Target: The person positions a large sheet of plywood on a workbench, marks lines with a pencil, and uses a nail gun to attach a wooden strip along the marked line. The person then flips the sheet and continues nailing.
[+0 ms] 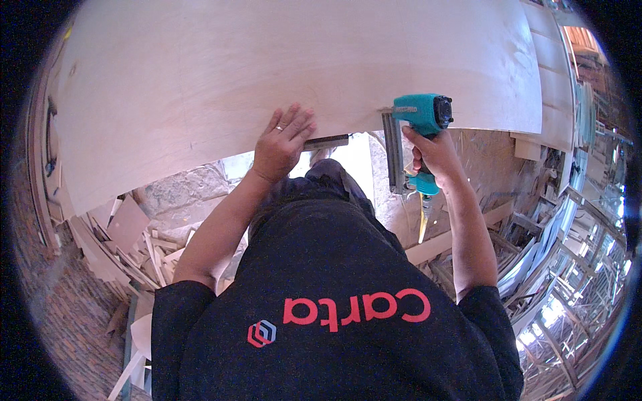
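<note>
A large pale plywood sheet (301,53) spreads across the far half of the view. My left hand (282,144) lies flat on its near edge, fingers stretched out and pointing away from me. My right hand (433,154) is wrapped round the grip of a teal nail gun (420,115). The gun's grey magazine (393,154) hangs down past the sheet's near edge, and its nose is at the sheet just inside that edge. A yellow hose (423,217) trails down from the gun's base. Beside my left hand, a dark bar (326,142) shows below the edge.
Wood offcuts (150,244) are heaped on the floor at the left, next to a brick surface (50,314). More boards and scrap timber (568,321) crowd the right side. A wooden strip (435,247) lies low behind my right forearm.
</note>
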Motion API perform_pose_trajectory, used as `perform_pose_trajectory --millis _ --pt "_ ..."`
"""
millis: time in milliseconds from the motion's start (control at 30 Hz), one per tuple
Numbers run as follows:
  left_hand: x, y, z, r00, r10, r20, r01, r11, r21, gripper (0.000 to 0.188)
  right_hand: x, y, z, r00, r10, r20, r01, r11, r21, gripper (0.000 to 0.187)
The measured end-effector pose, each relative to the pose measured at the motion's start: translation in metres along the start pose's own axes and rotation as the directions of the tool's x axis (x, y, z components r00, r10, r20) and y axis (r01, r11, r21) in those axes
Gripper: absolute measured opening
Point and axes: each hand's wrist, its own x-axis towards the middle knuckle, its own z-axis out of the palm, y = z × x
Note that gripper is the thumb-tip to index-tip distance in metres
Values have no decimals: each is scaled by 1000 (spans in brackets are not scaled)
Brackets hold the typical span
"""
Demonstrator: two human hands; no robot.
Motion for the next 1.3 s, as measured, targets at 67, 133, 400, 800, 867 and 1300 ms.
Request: perform_pose_trajectory --millis 67,133,400,800,867,1300 --pt "1 3 -1 1000 -5 17 5 1000 5 39 1 2 2 1000 10 22 -11 999 40 32" --pt "4 6 -2 1000 0 28 0 1000 1 41 0 -1 5 999 0 35 -1 999 38 32" --pt "4 6 1 1000 -2 10 2 1000 -20 47 -1 -3 11 1000 -21 12 22 999 -41 30" --pt "-47 38 -62 771 -635 39 552 638 -537 29 -7 -8 35 996 -73 45 74 997 -20 39" --pt "-61 26 -61 545 -821 170 698 332 -634 41 -8 -9 53 989 -122 80 124 992 -23 40" --pt "-80 -20 -62 151 -736 660 659 -422 -622 71 -17 -23 70 994 -85 69 93 988 -120 31"
